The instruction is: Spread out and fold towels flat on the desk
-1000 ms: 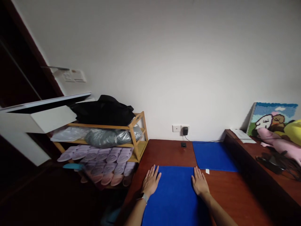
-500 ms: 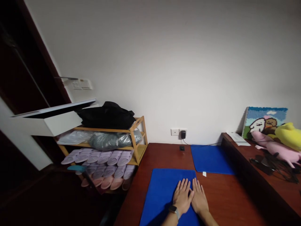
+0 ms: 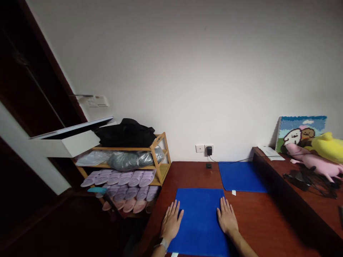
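Through the head camera I am seeing both of my hands lying flat, with fingers stretched out and gripping nothing. My left hand [image 3: 171, 222] is resting along the left edge of a blue cloth [image 3: 199, 221], a band [image 3: 163, 243] circling its wrist. My right hand [image 3: 227, 218] is resting along the opposite edge. The cloth is lying spread out on the dark red counter [image 3: 190, 175] between them, a white tag [image 3: 174, 254] showing at its near edge. Farther back and to the right, a second blue cloth [image 3: 241, 176] is lying apart from the first. Behind, a black plug [image 3: 209, 151] is sitting in the wall socket. Off to the right, a pink plush toy [image 3: 313, 163] is lying on a raised ledge [image 3: 332, 211]; to the left, a wooden rack [image 3: 158, 171] is holding slippers [image 3: 118, 178] and a black bag [image 3: 125, 134].
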The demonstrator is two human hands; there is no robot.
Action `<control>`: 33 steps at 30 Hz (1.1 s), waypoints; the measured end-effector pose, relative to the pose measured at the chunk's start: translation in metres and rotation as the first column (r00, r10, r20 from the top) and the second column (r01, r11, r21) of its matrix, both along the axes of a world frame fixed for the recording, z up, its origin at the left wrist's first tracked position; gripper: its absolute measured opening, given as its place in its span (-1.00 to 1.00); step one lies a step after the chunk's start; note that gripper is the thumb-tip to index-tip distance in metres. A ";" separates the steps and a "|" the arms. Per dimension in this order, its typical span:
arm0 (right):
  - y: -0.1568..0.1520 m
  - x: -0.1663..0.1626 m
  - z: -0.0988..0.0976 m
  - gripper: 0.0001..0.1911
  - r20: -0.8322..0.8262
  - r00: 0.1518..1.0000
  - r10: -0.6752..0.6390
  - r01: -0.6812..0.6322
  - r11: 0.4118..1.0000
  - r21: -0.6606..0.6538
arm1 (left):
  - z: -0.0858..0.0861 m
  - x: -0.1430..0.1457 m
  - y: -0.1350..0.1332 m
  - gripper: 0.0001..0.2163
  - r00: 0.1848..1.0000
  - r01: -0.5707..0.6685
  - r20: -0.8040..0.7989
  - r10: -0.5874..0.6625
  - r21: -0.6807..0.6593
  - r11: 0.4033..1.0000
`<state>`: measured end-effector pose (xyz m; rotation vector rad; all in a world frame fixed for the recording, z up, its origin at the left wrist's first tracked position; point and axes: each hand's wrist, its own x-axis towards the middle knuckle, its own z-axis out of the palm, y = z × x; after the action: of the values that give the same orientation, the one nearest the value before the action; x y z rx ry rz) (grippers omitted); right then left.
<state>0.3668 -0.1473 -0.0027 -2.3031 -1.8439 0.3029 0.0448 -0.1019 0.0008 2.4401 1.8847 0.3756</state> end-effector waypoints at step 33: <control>-0.067 -0.009 0.005 -0.24 -0.012 1.000 0.007 -0.006 1.000 0.014 | 0.005 0.073 -0.053 -0.38 0.995 0.101 0.021 -0.099 -0.092 0.991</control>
<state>0.3574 -0.2142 0.0022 -2.2815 -1.8422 0.3039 0.1180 -0.1550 0.0056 2.4513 1.7242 0.2955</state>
